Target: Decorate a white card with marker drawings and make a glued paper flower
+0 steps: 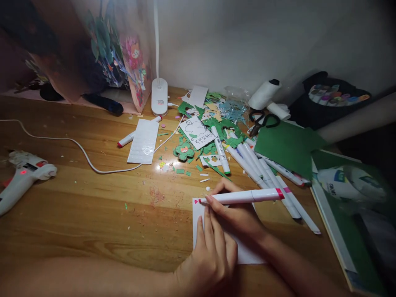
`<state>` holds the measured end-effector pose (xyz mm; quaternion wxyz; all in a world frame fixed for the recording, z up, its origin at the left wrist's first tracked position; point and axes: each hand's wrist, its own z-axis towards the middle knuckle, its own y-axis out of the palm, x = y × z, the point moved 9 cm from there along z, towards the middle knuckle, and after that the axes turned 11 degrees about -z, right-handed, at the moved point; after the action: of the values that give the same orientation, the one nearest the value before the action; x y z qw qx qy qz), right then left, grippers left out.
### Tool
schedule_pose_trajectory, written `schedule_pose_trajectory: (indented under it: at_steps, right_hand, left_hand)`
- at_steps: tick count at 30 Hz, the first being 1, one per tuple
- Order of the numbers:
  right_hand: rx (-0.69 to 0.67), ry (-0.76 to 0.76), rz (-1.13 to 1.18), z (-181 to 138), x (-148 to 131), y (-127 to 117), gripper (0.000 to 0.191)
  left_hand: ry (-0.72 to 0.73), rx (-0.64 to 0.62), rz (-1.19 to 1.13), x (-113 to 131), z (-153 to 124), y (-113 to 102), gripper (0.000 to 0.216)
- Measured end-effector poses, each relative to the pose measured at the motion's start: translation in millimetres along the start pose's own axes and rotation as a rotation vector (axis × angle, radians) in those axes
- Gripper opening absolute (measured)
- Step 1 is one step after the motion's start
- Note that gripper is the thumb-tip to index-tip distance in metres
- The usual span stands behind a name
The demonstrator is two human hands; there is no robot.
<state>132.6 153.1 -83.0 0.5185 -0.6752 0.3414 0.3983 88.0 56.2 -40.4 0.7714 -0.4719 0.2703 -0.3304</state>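
Observation:
My right hand (235, 210) grips a white marker with a pink tip and pink band (247, 195), its tip touching the upper left corner of a small white sheet (198, 208) on the wooden desk (93, 214). My left hand (212, 251) lies flat on that sheet with its fingers stretched forward, pressing it down just below the marker. The lower part of the sheet is hidden under both hands.
Several white markers (262, 171) lie to the right, next to green paper (287, 146) and green scraps (216, 128). A glue gun (21, 177) lies at the far left, with a white cable (80, 150), a lamp base (159, 97), scissors (261, 121) and a white sticker sheet (144, 141).

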Motion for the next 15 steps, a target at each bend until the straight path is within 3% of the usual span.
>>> schedule_pose_trajectory:
  at_steps: [15]
  right_hand:
    - [0.023,0.008,0.019,0.6,2.1,-0.8,0.022]
  left_hand:
    - [0.031,0.000,0.009,3.0,1.1,-1.6,0.023]
